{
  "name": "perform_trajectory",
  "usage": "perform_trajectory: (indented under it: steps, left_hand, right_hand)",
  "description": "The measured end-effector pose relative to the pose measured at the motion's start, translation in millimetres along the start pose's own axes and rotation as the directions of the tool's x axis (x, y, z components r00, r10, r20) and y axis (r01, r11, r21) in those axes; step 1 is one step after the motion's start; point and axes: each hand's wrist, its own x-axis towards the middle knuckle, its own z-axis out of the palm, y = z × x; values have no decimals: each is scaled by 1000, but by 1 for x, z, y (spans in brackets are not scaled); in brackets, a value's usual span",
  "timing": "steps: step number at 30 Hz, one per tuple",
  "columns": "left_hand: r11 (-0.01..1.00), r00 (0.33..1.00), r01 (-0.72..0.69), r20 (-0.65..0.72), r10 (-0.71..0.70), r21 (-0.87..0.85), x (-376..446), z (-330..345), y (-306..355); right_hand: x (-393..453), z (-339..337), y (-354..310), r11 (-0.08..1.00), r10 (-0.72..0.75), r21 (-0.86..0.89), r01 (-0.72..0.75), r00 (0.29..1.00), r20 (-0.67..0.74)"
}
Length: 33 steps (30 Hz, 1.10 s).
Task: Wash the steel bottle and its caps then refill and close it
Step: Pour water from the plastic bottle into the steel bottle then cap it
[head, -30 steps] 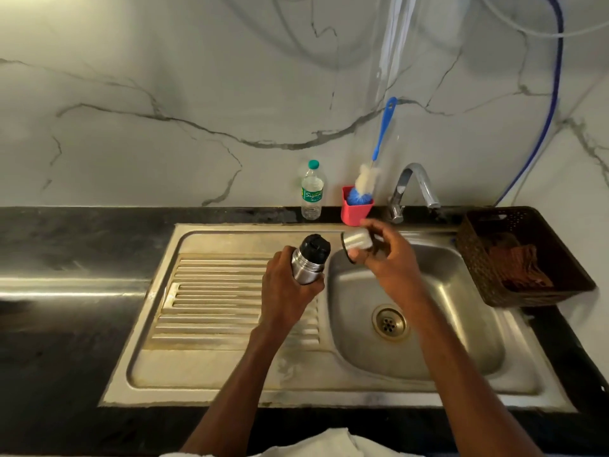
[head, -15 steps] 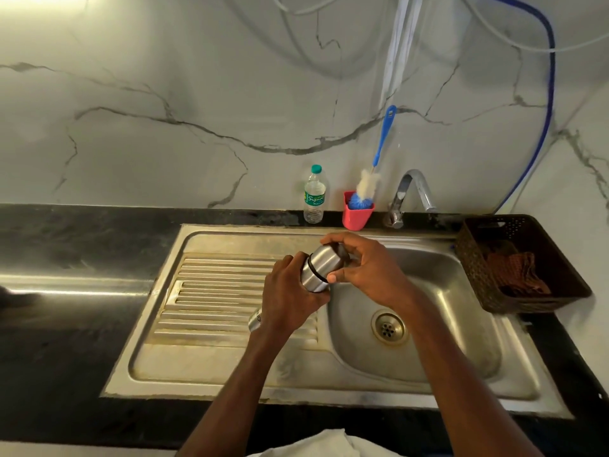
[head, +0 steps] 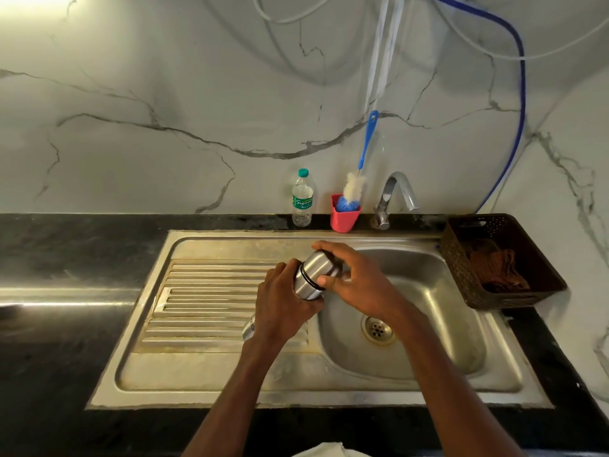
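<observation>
Hands (head: 290,301) hide most of the steel bottle (head: 304,285).

Steel bottle (head: 304,286): brushed silver, tilted, top toward 1 o'clock, base toward 7 o'clock, held above sink divider between drainboard and basin. Steel outer cap (head: 321,267) seated on top, black ring at seam. Mid-body hidden by grip.

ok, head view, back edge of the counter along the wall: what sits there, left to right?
plastic water bottle → pink cup holding the bottle brush → tap → brown basket
</observation>
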Motion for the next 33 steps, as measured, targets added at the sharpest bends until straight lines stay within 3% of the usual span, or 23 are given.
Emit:
perform_trajectory:
  steps: [4,14,18,22,26,28,31,33]
  left_hand:
    - [1000,1000,-25,15,25,17,0,2,2]
    - [999,998,-38,43,37,22,2,2,6]
    - [999,998,-33,54,31,36,2,0,5]
    - [999,998,-33,53,31,30,2,0,2]
    - [998,998,-33,55,30,51,3,-1,4]
    - [998,997,-37,63,33,52,3,0,3]
    - [999,998,-30,60,28,44,5,-2,0]
    - [998,998,-33,57,30,52,5,-2,-1]
  right_hand:
    - [1,-2,3,999,37,-26,-38,998,-53]
    - [-1,-8,7,1000,-9,25,9,1000,1]
    - [3,-6,7,1000,5,-11,-6,998,-59]
    - [3,-3,7,999,-36,24,35,998,50]
    - [8,6,4,992,51,-112,-66,990,-128]
    - [8,9,6,984,46,-164,-65,992,-117]
    - [6,7,8,999,-18,-50,19,1000,5]
    - [7,6,9,1000,1,-31,-3,998,-68]
